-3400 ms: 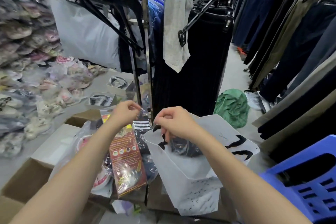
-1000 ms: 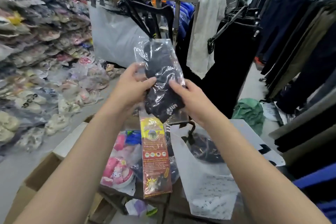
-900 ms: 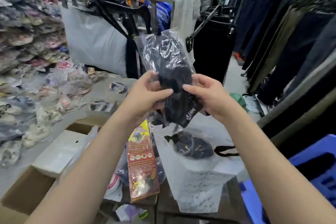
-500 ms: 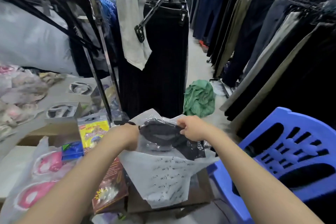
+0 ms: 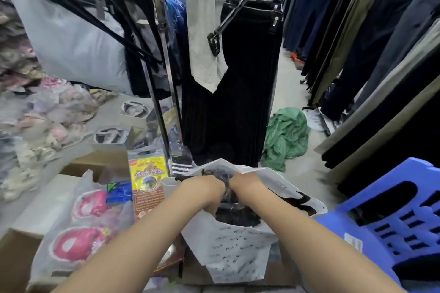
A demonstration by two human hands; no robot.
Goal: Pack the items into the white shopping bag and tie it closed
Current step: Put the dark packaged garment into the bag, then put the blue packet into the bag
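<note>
The white shopping bag (image 5: 234,252), printed with small black writing, stands open on a cardboard box in front of me. My left hand (image 5: 206,189) and my right hand (image 5: 246,185) are both down in its mouth, pressed together around a clear packet of dark clothing (image 5: 226,194). More dark contents (image 5: 238,217) show inside the bag below my wrists. My fingertips are hidden by the bag's rim and the packet. To the left of the bag lie a red and yellow packet (image 5: 148,185) and bagged pink items (image 5: 89,204).
A blue plastic chair (image 5: 390,216) stands close on the right. A metal clothes rack (image 5: 164,59) with black trousers and a grey cloth rises right behind the bag. A green cloth heap (image 5: 285,135) lies on the floor. Cardboard boxes (image 5: 14,254) sit at the lower left.
Both hands brought the clear packet of dark clothing down from chest height into the white bag's mouth. They have since sunk deeper into the bag.
</note>
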